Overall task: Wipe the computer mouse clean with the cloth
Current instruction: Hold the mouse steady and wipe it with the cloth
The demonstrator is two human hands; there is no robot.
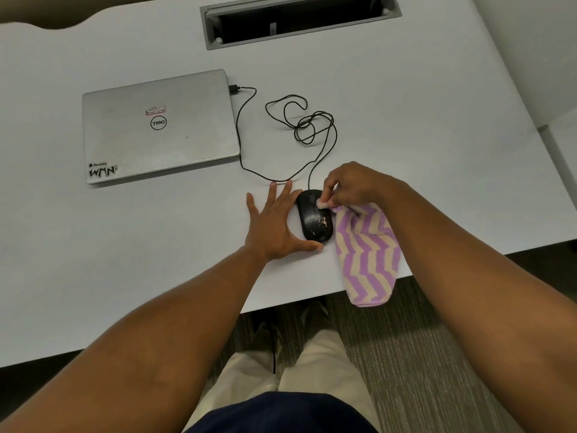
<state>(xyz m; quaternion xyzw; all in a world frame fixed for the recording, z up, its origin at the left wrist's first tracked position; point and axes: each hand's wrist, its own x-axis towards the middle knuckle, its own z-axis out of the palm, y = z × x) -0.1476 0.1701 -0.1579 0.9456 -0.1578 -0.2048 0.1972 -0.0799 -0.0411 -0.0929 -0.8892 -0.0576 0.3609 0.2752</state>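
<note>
Laptop (159,126) lies beyond mouse (313,215), cable (299,126) looping between.

Both forearms were bare to the elbow, with no sleeve, watch or ring showing on the left hand (274,225) or the right hand (356,185). The person wore light beige cloth trousers (312,360), and a dark navy fabric garment (281,412) covered the lap at the lower edge

left hand (274,225) flat with fingers spread, right hand (352,185) arched, fingers pinched together
</note>
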